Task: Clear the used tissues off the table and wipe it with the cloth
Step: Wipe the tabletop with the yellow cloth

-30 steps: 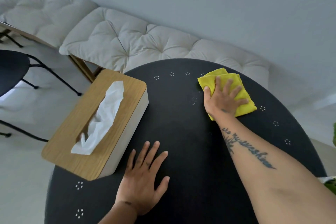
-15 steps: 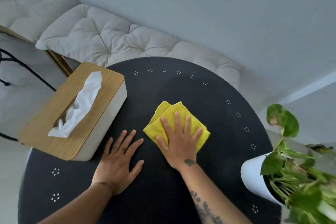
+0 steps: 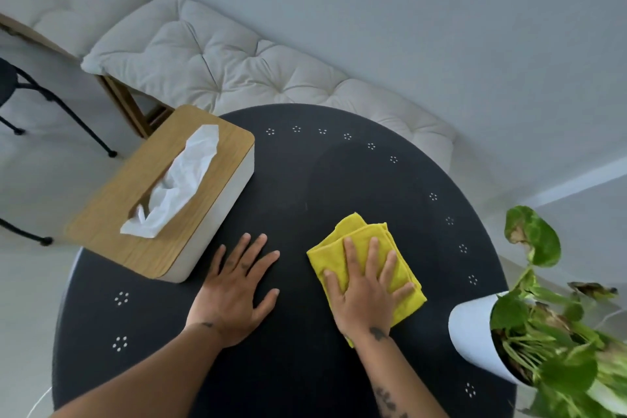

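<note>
Both hands are down flat with fingers spread: the right hand (image 3: 364, 295) is pressed on top of the folded yellow cloth (image 3: 364, 258), pinning it to the dark round table (image 3: 305, 187), while the left hand (image 3: 234, 288) sits bare on the table just beside it, not holding anything. So the cloth is already under the right hand, a bit right of centre, its long side running diagonally from far-left to near-right. No loose used tissues anywhere I can see, just the tissue box (image 3: 159, 193) at the left edge and a potted plant (image 3: 549, 332) near right, so my guess is the next swipe heads for the open stretch toward the far rim.
</note>
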